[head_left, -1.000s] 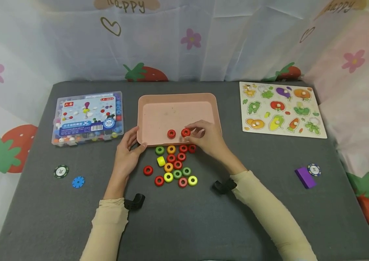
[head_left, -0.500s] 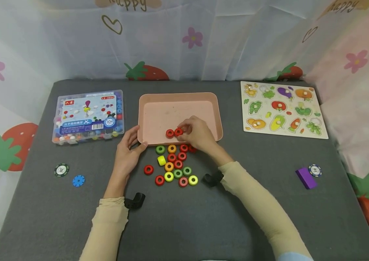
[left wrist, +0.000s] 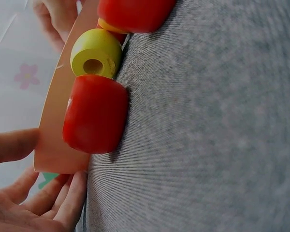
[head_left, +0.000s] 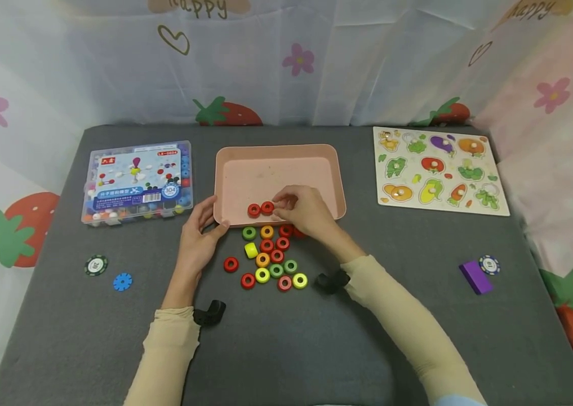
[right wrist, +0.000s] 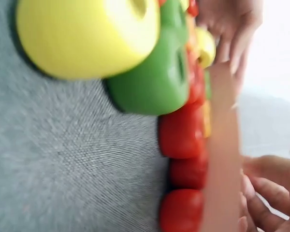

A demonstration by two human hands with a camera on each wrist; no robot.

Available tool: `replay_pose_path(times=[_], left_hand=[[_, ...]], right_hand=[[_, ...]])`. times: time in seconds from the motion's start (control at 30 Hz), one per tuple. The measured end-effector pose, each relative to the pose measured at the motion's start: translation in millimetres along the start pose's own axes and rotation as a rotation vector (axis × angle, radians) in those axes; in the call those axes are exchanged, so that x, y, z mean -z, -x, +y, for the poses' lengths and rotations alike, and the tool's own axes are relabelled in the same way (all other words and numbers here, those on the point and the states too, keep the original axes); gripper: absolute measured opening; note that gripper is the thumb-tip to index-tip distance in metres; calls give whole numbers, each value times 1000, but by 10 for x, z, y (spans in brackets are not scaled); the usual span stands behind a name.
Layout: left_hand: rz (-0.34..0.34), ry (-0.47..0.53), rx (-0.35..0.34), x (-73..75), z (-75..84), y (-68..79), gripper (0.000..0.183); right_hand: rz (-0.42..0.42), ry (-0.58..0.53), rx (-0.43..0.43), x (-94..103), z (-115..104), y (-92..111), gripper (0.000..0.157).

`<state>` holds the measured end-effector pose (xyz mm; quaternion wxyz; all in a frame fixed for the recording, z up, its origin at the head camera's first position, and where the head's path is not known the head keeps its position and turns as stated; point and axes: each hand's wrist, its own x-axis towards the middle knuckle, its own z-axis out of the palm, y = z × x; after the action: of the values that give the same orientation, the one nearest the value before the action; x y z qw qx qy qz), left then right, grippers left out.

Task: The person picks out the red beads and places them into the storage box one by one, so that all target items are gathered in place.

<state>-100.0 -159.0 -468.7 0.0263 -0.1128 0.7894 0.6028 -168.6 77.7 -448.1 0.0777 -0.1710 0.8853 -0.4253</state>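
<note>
In the head view my left hand (head_left: 198,232) holds the front left corner of a pink tray (head_left: 286,163). The left wrist view shows the thumb (left wrist: 14,145) on the tray's rim and the fingers against its outer side. Over the tray's front part, my right hand (head_left: 306,210) has thumb and fingertips bent at the edge of a red bead (head_left: 267,208). They touch or nearly touch it; a pinch cannot be made out. Left of it, another red bead (head_left: 253,211) lies close beside it. In the right wrist view the tray wall hides the fingertips and both beads.
In front of the tray lie several red, green, orange and yellow beads (head_left: 276,256). A plastic box (head_left: 137,180) stands left, a vegetable puzzle board (head_left: 440,172) right. Chips (head_left: 96,265) lie at the left; a purple block (head_left: 476,277) and another chip (head_left: 489,264) at the right.
My right hand has moved left inside the tray with the red bead, bringing it up to the other one. Both beads have slid left. My left hand has stayed on the tray corner.
</note>
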Motion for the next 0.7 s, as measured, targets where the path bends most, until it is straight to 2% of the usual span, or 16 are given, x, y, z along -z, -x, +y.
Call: replay_pose_path(times=[0.1,0.2,0.3,0.43,0.47,0.67,0.7], left_hand=[[1,-3,0,3,1,1,60],[1,-5,0,5,4,4,60],[0,-1,-1,2,7,5,60],[-3,8,-9,-7,8,4,61],[-7,12,-4,-7,55,23,61],[-12,15,0,-6,46,26,62],[-9,12,-5,-7,-5,5,62]], right_hand=[[-25,-30,78,60,-63,132,16],[-96,-63,152,97,-111,291,16],[-178,-84,191,115,-124,445,18],[-248,-71,202,124,-89,596,19],[-255,-62,206,127,-74,623,19],[-280,-21,181,107,60,695,20],[-283,-16,170,98,87,693,22]])
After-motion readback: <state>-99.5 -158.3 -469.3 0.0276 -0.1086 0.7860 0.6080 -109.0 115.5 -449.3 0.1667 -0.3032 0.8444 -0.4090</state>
